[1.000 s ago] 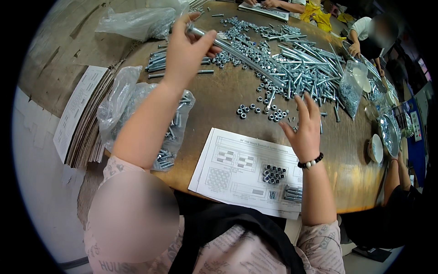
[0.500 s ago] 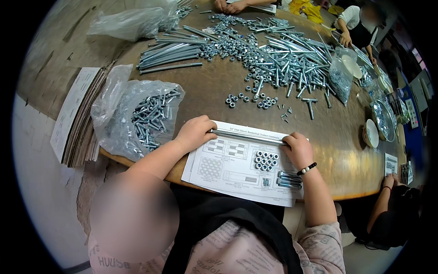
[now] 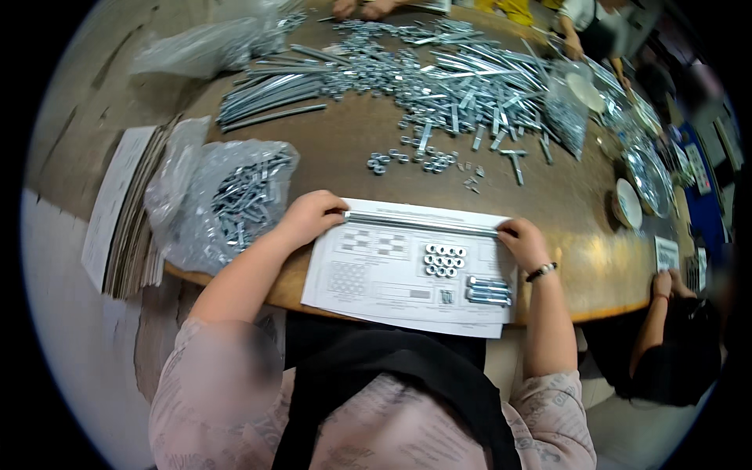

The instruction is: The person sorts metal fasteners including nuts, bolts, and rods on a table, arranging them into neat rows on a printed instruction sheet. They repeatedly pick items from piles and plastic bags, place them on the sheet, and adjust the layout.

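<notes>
At the near edge of the tabletop (image 3: 337, 157), left hand (image 3: 312, 217) and right hand (image 3: 525, 241) pinch opposite ends of rods (image 3: 419, 225) along a sheet's (image 3: 333, 270) far edge, nuts (image 3: 440, 262) and bolts (image 3: 487, 291) toward its right.

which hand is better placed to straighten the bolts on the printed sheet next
Probably the right hand: it is at the right end of the long metal rods, close to the bolts. The left hand is at the rods' left end, across the printed sheet from them.
</notes>
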{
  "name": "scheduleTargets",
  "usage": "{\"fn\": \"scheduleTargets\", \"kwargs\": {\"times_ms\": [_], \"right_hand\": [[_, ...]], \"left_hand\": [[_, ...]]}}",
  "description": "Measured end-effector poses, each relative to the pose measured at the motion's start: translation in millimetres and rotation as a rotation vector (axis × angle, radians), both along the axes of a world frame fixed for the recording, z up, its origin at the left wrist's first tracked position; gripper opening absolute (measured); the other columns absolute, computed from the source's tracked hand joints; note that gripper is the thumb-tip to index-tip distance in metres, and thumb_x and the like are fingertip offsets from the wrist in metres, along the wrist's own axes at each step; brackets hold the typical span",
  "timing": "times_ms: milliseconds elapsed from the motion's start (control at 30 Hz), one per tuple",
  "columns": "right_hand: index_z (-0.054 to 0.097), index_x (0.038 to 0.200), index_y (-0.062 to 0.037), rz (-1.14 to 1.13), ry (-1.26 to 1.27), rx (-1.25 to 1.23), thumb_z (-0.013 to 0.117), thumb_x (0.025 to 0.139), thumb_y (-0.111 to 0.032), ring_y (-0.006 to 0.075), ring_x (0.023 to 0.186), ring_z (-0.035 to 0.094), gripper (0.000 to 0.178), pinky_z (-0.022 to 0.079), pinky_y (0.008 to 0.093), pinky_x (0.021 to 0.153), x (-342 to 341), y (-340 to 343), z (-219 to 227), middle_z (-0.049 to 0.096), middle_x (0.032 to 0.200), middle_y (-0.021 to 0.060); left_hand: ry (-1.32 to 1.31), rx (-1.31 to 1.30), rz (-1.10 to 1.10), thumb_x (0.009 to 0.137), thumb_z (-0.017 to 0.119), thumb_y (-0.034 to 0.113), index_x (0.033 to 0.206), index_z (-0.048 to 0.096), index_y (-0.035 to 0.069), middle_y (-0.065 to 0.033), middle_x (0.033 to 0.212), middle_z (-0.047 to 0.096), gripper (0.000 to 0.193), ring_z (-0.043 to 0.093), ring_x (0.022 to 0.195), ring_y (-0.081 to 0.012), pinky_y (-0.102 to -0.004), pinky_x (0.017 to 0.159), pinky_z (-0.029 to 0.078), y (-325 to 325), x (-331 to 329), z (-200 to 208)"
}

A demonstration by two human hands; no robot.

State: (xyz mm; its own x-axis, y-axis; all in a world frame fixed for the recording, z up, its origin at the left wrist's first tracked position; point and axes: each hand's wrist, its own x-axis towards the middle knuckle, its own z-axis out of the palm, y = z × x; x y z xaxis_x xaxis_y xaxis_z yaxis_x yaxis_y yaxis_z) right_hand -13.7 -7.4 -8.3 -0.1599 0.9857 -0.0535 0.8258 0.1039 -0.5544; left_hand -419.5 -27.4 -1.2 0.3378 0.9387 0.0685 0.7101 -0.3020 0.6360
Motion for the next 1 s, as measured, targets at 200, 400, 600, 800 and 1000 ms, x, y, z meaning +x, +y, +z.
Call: {"fn": "scheduleTargets", "kwargs": {"times_ms": [200, 400, 600, 800, 1000], "right_hand": [[0.065, 0.089, -0.0038, 0.153, 0.16, 0.177, 0.062, 0.076, -0.007, 0.0245, 0.075, 0.058, 0.014, 0.047, 0.0321, 0.067, -54.4, 16.1, 30.6, 0.059, 0.081, 0.0113], [0.064, 0.093, -0.0078, 0.627, 0.148, 0.105, 0.06, 0.078, -0.015, 0.0283, 0.082, 0.057, 0.017, 0.046, 0.0374, 0.072, -191.4, 25.3, 46.4, 0.059, 0.086, 0.0107], [0.065, 0.086, -0.0066, 0.839, 0.046, 0.117, 0.061, 0.077, -0.025, 0.031, 0.083, 0.057, 0.021, 0.046, 0.0398, 0.073, -340.6, 7.9, 25.7, 0.06, 0.087, 0.0131], [0.063, 0.091, -0.0037, 0.672, -0.26, 0.082, 0.058, 0.08, -0.024, 0.0284, 0.087, 0.061, 0.023, 0.051, 0.0373, 0.073, -401.1, -8.1, 6.6, 0.059, 0.095, 0.015], [0.061, 0.095, -0.0057, 0.685, -0.266, 0.116, 0.046, 0.084, -0.012, 0.0284, 0.087, 0.062, 0.019, 0.051, 0.0372, 0.072, -409.0, -2.8, -6.4, 0.059, 0.098, 0.0152]], "left_hand": [[-0.103, -0.014, 0.276, 0.076, 0.061, 0.009, 0.103, 0.057, 0.0, -0.014, 0.093, 0.06, 0.029, 0.058, 0.084, -0.0266, -0.0337, 0.076, 0.046, -15.8, -34.5, 54.4], [0.341, 0.011, 0.434, 0.075, 0.064, 0.013, 0.099, 0.06, 0.003, -0.016, 0.093, 0.061, 0.027, 0.058, 0.088, -0.0308, -0.0382, 0.076, 0.046, -30.4, -103.0, 60.3], [0.656, 0.075, 0.384, 0.073, 0.064, 0.017, 0.097, 0.06, 0.008, -0.0108, 0.092, 0.059, 0.025, 0.057, 0.088, -0.0307, -0.0399, 0.076, 0.045, -45.0, -121.0, 21.9], [0.567, 0.021, 0.391, 0.078, 0.052, 0.014, 0.092, 0.059, 0.009, -0.0124, 0.091, 0.056, 0.016, 0.056, 0.089, -0.0305, -0.0404, 0.074, 0.045, -40.1, -124.1, 16.0], [0.398, -0.08, 0.364, 0.08, 0.045, 0.011, 0.088, 0.058, 0.006, -0.0163, 0.093, 0.054, 0.015, 0.055, 0.092, -0.0324, -0.0388, 0.08, 0.043, -29.4, -135.9, -1.8]]}}
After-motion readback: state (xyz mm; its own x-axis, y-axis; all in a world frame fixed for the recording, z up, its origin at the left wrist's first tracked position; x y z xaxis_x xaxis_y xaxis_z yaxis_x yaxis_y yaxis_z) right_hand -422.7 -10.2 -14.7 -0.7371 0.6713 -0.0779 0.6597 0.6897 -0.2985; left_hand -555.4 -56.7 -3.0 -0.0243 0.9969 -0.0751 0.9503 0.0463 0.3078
